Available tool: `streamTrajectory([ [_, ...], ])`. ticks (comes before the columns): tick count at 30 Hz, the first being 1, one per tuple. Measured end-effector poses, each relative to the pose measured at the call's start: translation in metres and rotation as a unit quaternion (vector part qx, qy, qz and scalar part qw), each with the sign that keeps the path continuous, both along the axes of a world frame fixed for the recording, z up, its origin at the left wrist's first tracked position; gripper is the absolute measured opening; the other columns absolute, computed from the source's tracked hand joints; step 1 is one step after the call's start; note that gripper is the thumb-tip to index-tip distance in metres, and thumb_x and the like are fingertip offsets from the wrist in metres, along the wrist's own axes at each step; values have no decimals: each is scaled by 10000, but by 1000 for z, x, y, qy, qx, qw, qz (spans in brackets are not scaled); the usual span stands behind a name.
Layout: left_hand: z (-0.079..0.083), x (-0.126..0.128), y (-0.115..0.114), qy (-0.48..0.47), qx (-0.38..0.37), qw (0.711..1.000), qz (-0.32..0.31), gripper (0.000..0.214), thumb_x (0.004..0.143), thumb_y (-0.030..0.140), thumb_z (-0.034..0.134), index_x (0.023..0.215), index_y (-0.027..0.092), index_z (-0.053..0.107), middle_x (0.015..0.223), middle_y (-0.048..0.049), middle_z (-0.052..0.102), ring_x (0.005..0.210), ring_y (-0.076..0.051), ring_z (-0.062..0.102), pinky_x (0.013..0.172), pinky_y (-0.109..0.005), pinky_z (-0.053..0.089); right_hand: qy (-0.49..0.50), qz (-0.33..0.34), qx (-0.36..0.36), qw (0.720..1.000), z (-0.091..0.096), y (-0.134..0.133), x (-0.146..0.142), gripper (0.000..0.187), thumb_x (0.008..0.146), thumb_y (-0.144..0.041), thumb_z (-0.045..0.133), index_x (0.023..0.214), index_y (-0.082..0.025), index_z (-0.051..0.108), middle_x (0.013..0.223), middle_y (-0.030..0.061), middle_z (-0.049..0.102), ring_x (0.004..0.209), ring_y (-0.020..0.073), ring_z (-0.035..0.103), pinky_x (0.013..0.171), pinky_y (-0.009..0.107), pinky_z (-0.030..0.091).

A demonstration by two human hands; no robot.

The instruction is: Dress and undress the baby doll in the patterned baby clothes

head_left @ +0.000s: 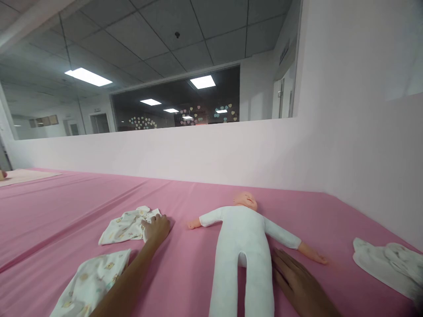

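Note:
A baby doll [244, 233] in a white cloth body lies on its back, arms spread, head at the far end. Its lower legs run out of view at the bottom. To its left, my left hand [157, 226] reaches to a white printed baby garment [122, 226], with fingers curled on the garment's right edge. A second white printed garment [94, 279] lies nearer, partly hidden under my left forearm. My right hand [295, 279] rests flat on the pink sheet beside the doll's hip, fingers stretched out and holding nothing.
A pink sheet [185, 198] covers the surface, bounded by a white wall [198, 154] with a window behind. At the right lies a crumpled white cloth [390, 264]. A cream cloth [26, 176] lies at the far left, with part of someone's hand [3, 175] beside it.

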State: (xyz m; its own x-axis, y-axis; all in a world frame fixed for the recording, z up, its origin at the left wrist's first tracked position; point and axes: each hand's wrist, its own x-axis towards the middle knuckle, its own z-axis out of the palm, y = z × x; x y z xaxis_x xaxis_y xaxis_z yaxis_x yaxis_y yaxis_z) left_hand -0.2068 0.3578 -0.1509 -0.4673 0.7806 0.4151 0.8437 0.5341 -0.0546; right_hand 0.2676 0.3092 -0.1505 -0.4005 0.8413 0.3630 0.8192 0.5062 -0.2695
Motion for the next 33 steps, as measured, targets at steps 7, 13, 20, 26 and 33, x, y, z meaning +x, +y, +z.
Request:
streamTrajectory([
  [7, 1, 0, 0, -3, -3, 1000, -2, 390, 905, 193, 331, 1059, 173, 688, 1097, -164, 650, 1047, -342, 568, 937, -690, 248, 13, 0, -3, 1000, 0, -1, 0, 441, 950, -390, 363, 1256, -234, 640, 1324, 91, 626, 1283, 295, 534, 1075, 489, 448],
  [13, 0, 0, 0, 2, -3, 1000, -9, 396, 910, 185, 318, 1062, 152, 683, 1089, -170, 645, 1050, -356, 565, 921, -708, 248, 12, -2, 9, 1000, -1, 0, 0, 432, 941, -386, 372, 1239, -244, 650, 1322, 77, 629, 1266, 289, 550, 1059, 475, 464],
  [20, 0, 0, 0, 0, -3, 1000, -3, 386, 905, 193, 331, 1069, 167, 679, 1095, -167, 649, 1051, -351, 565, 928, -703, 243, 14, 2, 7, 1000, 1, -1, 0, 438, 945, -382, 357, 1249, -244, 642, 1310, 77, 636, 1255, 281, 558, 1055, 451, 467],
  [26, 0, 0, 0, 3, -4, 1000, -4, 414, 896, 175, 313, 1078, 162, 684, 1106, -166, 645, 1056, -351, 556, 927, -703, 241, 20, 6, 18, 1000, 0, -1, 1, 424, 940, -395, 381, 1222, -245, 660, 1285, 76, 653, 1227, 284, 581, 1044, 465, 478],
  [33, 0, 0, -1, 4, -1, 1000, -8, 401, 907, 200, 322, 1057, 165, 692, 1089, -178, 652, 1026, -353, 561, 909, -684, 255, 25, 4, 15, 1000, -1, 0, 1, 423, 940, -394, 378, 1222, -255, 661, 1290, 64, 652, 1245, 278, 568, 1042, 450, 482],
])
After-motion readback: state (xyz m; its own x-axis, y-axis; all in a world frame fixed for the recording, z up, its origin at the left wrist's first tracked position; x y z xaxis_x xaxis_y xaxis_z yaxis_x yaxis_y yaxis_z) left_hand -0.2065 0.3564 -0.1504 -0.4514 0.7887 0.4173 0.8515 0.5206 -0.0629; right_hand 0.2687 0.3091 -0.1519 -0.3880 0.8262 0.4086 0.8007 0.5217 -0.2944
